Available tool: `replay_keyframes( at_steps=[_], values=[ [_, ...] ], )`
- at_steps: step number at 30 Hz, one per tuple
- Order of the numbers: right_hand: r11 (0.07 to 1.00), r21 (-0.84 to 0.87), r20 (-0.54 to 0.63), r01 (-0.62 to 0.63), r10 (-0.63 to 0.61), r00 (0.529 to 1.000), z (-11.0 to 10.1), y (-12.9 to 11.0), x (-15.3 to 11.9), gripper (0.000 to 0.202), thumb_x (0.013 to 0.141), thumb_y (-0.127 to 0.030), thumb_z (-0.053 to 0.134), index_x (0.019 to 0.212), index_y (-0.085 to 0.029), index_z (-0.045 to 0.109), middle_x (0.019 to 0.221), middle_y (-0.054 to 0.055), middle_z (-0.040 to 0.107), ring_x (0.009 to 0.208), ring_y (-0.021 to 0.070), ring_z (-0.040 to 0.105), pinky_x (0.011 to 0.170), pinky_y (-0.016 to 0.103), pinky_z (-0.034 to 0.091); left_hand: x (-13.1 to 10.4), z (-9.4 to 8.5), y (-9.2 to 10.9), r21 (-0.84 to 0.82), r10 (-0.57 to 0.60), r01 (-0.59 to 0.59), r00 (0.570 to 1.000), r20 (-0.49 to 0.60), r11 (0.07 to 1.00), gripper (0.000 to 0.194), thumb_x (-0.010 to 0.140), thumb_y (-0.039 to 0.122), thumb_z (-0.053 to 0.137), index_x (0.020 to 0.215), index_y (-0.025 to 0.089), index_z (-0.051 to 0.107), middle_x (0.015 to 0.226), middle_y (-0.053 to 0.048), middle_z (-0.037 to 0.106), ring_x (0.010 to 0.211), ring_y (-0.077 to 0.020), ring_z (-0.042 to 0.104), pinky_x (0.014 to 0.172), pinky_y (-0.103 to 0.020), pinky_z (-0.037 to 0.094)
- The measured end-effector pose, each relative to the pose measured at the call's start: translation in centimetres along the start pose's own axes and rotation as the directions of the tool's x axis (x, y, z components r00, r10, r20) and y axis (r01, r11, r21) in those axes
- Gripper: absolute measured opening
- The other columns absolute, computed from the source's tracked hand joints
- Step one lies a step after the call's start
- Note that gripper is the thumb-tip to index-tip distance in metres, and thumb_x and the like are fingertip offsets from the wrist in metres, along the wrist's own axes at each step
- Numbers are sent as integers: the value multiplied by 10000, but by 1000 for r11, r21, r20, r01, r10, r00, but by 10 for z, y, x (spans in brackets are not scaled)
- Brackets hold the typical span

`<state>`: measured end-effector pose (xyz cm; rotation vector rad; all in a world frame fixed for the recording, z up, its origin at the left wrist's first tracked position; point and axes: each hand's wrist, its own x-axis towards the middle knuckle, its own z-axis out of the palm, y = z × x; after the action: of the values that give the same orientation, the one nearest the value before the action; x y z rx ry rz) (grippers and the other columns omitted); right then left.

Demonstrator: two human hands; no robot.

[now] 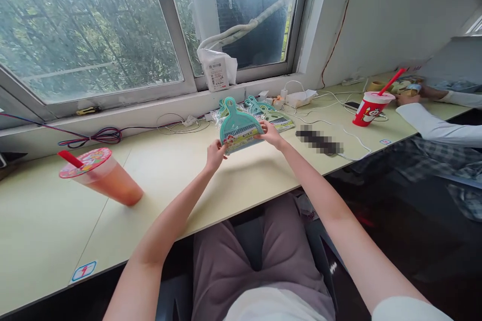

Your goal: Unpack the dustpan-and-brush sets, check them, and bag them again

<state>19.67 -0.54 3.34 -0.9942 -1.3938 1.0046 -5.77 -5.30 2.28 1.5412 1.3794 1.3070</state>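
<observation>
Both hands hold a small teal dustpan set up off the table, its looped handle pointing up and a printed label strip across its lower part. My left hand pinches its lower left corner. At its right side, my right hand grips the edge, fingers closed. Behind it lie more sets of the same kind: a teal one and a green one, with clear plastic wrapping at the left. The held set partly hides this pile.
A tilted-looking orange drink cup stands at left, a red cup at right. Cables run along the wall. A white packet sits on the sill. At far right, another person's hands handle something. A blurred dark object lies on the table.
</observation>
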Motion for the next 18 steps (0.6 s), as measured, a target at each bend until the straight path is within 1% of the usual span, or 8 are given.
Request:
replay_keyframes(
  at_steps=[2,4,5,7,10,13,16,18],
  values=[
    [983,-182,-51,-8,-1,999,-20,11,1,511,553,-96,830,1011,-194,625,931,24,707,794,181,666,837,405,568,0,26,2,124,-23,19,999,31,992,126,861,247,619,792,160,560,814,-65,654,598,-170,664,520,-276,537],
    [939,-343,-107,-29,-8,994,-33,22,4,526,594,-94,801,1074,-194,609,980,46,714,837,198,677,843,404,562,2,46,2,316,-5,1,1000,14,949,84,888,211,580,816,169,567,880,-89,672,757,-210,698,670,-309,559],
    [910,-411,-124,-45,-7,992,-36,27,6,526,611,-94,790,1095,-190,605,993,58,720,855,206,682,852,406,559,4,52,1,412,20,-21,1000,5,911,68,897,207,572,838,174,578,931,-106,677,862,-233,698,750,-326,554],
    [848,-525,-119,-69,8,993,-38,35,12,526,640,-107,788,1130,-170,608,1025,90,730,899,228,690,877,414,550,9,58,-3,545,69,-59,998,1,836,71,917,237,564,918,176,602,1065,-142,660,1036,-268,660,861,-355,527],
    [751,-658,-78,-65,18,997,-28,45,25,516,694,-156,797,1180,-138,625,1110,141,727,1019,275,686,936,424,527,17,56,-15,597,136,-74,989,-60,799,245,937,264,543,1155,156,573,1253,-185,573,1220,-295,562,967,-395,485],
    [657,-752,-82,-49,-21,996,-8,53,40,543,765,-176,761,1282,-119,605,1219,174,692,1171,308,638,1012,426,483,25,52,-29,574,171,-59,975,-143,817,508,921,316,582,1376,150,427,1381,-212,483,1348,-322,445,1052,-451,429],
    [581,-811,-116,-68,-45,992,15,58,51,609,858,-132,645,1439,-64,478,1333,224,620,1273,307,574,1048,407,452,34,53,-38,555,131,-36,983,-132,831,764,847,363,679,1480,157,305,1459,-237,422,1400,-355,384,1084,-495,395],
    [505,-859,-140,-79,-85,987,27,58,53,633,896,-93,565,1500,-32,387,1397,258,557,1321,308,526,1056,399,438,41,55,-42,558,113,-37,988,-102,829,817,822,294,681,1511,145,267,1471,-249,416,1416,-360,373,1098,-500,382]
  ],
)
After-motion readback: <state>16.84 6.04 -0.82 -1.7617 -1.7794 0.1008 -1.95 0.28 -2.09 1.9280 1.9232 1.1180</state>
